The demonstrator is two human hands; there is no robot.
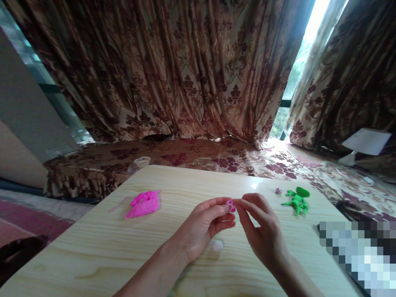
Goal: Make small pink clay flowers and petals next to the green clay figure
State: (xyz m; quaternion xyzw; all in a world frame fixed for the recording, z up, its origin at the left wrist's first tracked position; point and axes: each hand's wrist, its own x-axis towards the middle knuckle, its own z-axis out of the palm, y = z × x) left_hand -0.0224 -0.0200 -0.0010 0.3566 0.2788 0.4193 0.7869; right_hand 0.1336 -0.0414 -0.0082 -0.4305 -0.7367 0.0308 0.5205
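Note:
Over the middle of the table, my left hand (213, 216) grips a small white clay-like ball with pink spots (230, 206) between thumb and fingers. The thumb and forefinger of my right hand (260, 222) are pinched together at the ball's right side; whatever may be between them is too small to make out. On the tabletop below my hands lies a plain white round piece (218, 246). A bright pink lump of what looks like modelling clay (144, 204) rests to the left, partly on a clear wrapper.
A green figure (297, 201) of clay-like pieces lies at the table's right, beside a small pinkish spotted ball (278, 190). A pixelated object (359, 260) covers the right edge of the wooden table (102, 247). Behind are a clear plastic container (139, 163), a lamp (366, 142) and curtains (173, 74).

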